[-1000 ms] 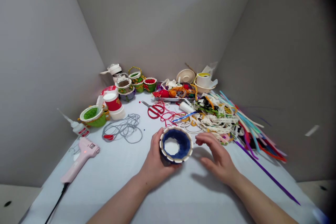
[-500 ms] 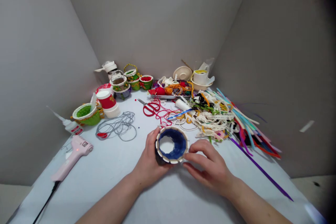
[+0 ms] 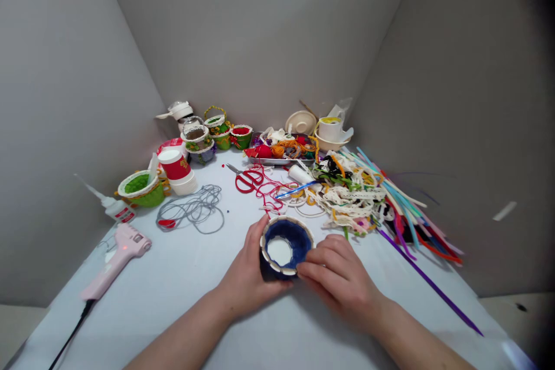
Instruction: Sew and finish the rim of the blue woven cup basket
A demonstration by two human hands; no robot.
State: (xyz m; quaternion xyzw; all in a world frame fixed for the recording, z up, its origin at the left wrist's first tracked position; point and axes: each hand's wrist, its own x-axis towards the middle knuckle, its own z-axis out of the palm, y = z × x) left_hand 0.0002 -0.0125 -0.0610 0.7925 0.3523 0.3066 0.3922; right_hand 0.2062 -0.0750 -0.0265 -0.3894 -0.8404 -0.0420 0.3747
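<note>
Left hand [image 3: 245,272] clasping a blue-lined round basket [image 3: 287,232], right hand [image 3: 336,280] pressing its fingers against the basket's lower edge, cream lace trim [image 3: 347,199] just beyond the right hand

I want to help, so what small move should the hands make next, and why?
Probably turn the blue-lined cup a little with the right hand: it touches the white rim, and the left hand holds the cup's side, so it should stay steady.

Head-worn view, facing forward and down, close above a table [image 3: 186,283]
</note>
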